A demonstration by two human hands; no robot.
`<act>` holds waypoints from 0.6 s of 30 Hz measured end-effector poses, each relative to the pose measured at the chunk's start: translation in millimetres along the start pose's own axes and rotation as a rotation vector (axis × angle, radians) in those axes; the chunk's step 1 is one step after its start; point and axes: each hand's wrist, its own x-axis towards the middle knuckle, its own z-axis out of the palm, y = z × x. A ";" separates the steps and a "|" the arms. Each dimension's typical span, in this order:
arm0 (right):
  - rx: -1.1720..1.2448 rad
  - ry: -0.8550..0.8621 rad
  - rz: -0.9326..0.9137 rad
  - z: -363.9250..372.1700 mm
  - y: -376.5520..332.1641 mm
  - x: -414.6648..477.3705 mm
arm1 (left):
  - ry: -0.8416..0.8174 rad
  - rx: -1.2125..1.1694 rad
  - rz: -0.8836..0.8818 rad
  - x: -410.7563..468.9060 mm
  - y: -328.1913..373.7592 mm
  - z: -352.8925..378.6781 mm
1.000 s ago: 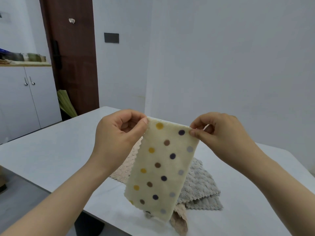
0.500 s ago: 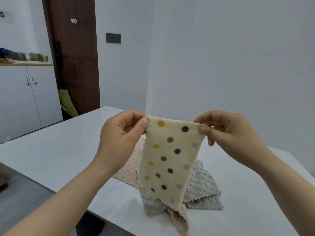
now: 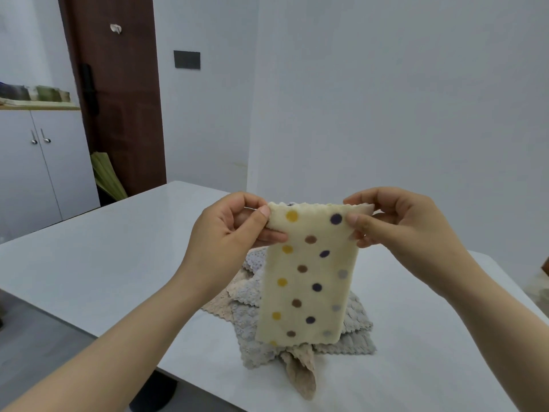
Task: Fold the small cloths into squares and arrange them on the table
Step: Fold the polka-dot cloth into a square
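Note:
A cream cloth with yellow, brown, purple and grey dots hangs in the air as a long doubled strip above the white table. My left hand pinches its top left corner, and my right hand pinches the top right corner. Under the hanging strip lies a pile of cloths: grey ones and a beige one. A beige corner droops over the table's near edge.
Bare tabletop stretches to the left of the pile and to its right. A white cabinet and a dark wooden door stand at the far left, past the table. The white wall rises close behind the table.
The dotted strip, slanted a second ago, now hangs straight and square to me. Both hands keep their pinch on the top corners, and the view has dipped slightly.

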 end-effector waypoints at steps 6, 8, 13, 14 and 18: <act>-0.089 0.030 -0.035 -8.7 5.4 -4.0 | -0.080 0.144 -0.027 1.2 -1.1 6.5; -0.070 0.031 -0.030 -11.5 7.0 -4.8 | -0.068 0.162 -0.028 3.2 -1.9 10.4; -0.020 0.035 0.025 -17.9 11.7 -8.6 | -0.052 0.200 0.021 6.2 -0.4 22.3; -0.039 0.038 0.027 -19.6 13.5 -9.0 | -0.046 0.224 0.037 6.7 -0.7 24.4; -0.280 0.072 -0.057 -23.9 17.1 -11.8 | -0.052 0.229 0.049 6.6 0.3 30.6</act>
